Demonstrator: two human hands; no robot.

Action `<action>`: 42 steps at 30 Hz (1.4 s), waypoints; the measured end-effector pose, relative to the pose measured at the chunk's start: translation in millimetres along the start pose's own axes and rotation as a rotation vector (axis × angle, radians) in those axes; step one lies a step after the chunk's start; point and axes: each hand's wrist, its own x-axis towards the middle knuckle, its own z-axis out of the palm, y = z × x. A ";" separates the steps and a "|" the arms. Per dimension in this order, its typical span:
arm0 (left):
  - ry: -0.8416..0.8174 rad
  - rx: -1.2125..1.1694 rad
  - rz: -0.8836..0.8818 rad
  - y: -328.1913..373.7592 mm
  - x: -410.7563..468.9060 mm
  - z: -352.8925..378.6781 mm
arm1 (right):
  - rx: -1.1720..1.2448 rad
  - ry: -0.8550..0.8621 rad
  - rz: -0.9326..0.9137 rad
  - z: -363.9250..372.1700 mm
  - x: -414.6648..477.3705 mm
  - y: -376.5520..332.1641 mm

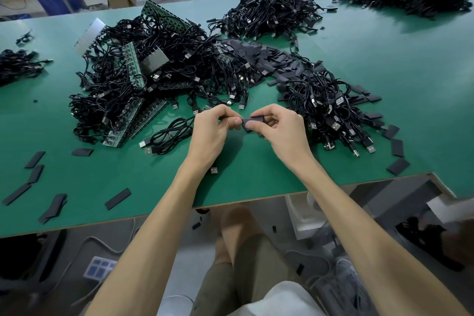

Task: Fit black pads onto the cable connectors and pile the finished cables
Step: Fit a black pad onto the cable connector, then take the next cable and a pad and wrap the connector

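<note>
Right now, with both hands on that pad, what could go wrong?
1. The left hand and right hand pinch the black pad by fingertips. The connector is hidden, so the pad may seat crooked.
2. The coiled cable lies close beside the tangled pile; lifting it could snag neighbours.
3. Several loose pads sit near the front edge of the table; a forearm could sweep them off.

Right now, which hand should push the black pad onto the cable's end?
Probably the right hand: its fingers pinch the black pad. The left hand holds the end of the cable, whose coil lies to its left, so it suits steadying. The connector itself is hidden.
</note>
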 end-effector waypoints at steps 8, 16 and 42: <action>0.063 0.052 0.030 -1.9 0.2 0.5 | 0.132 -0.059 0.006 0.7 -1.2 -2.8; 0.030 0.046 0.033 -5.2 1.7 1.3 | 0.106 -0.066 -0.004 -0.4 -0.2 -3.2; 0.119 -0.231 -0.103 -1.2 14.8 -3.8 | -0.090 -0.078 -0.052 6.0 1.2 0.1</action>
